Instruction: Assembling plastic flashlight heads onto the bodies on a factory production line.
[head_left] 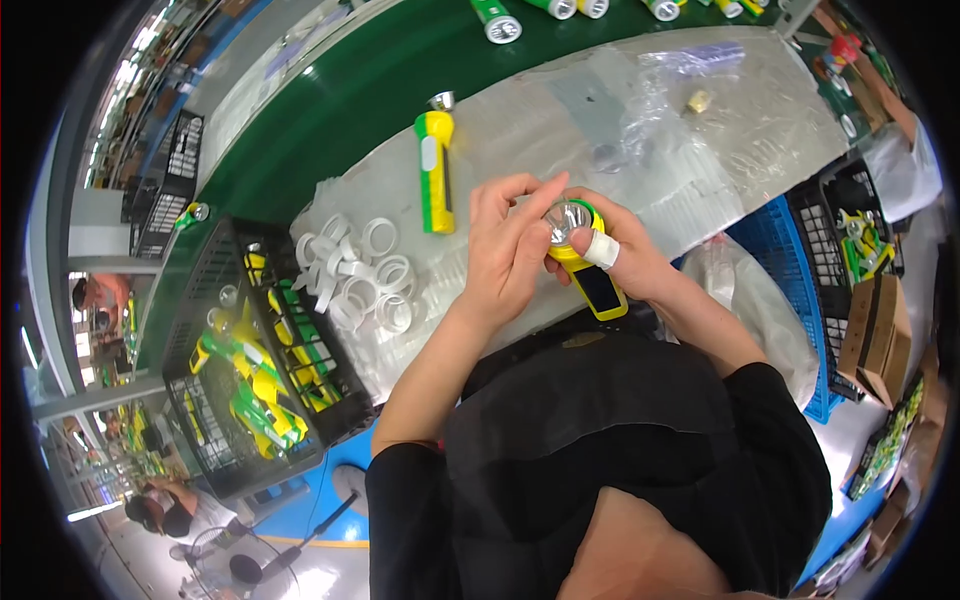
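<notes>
In front of my body a yellow and green flashlight (600, 290) is held with its head up and its dark panel toward me. My right hand (635, 250) grips it near the head, white tape wrapped round the thumb. The shiny reflector (567, 222) shows at the flashlight's head. My left hand (505, 240) closes on the reflector's left rim, thumb and fingers touching it; some fingertips are hidden. Farther off to the left lies a second yellow and green flashlight (436, 175), a loose reflector (441, 101) at its top end.
White plastic rings (380, 236) are heaped left of my left arm. A black crate (330, 385) with flashlight parts stands at the left, a blue crate (790, 270) at the right. Clear plastic film (650, 140) covers part of the table. Several flashlights (497, 22) lie on the green surface beyond.
</notes>
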